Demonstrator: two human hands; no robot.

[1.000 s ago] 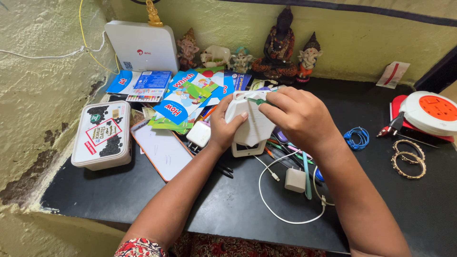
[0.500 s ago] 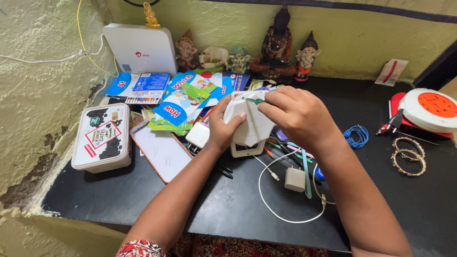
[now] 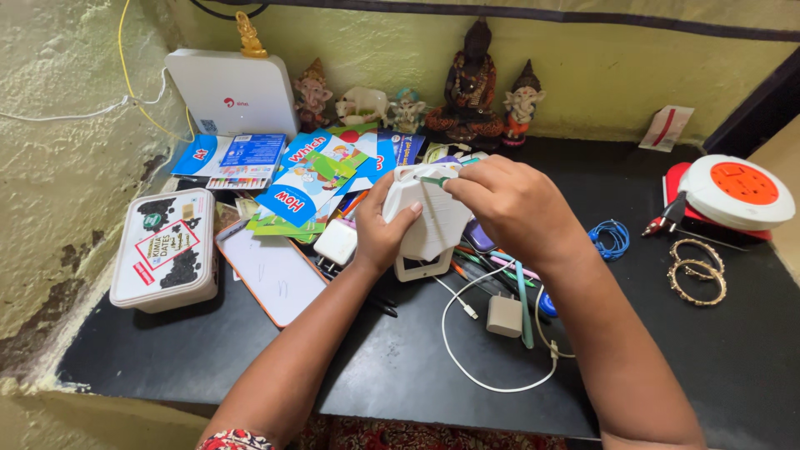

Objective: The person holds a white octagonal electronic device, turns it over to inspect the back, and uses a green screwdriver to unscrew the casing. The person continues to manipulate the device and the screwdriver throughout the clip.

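1. My left hand (image 3: 379,237) grips the white plastic device (image 3: 429,221), lifted above the table (image 3: 250,367).
2. My right hand (image 3: 517,204) pinches a small green piece (image 3: 435,180) at the device's top.
3. A white charger (image 3: 504,317) lies just below the device.

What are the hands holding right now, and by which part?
Left hand grips the white plastic device by its left edge; right hand pinches a small green-tipped piece at its top.
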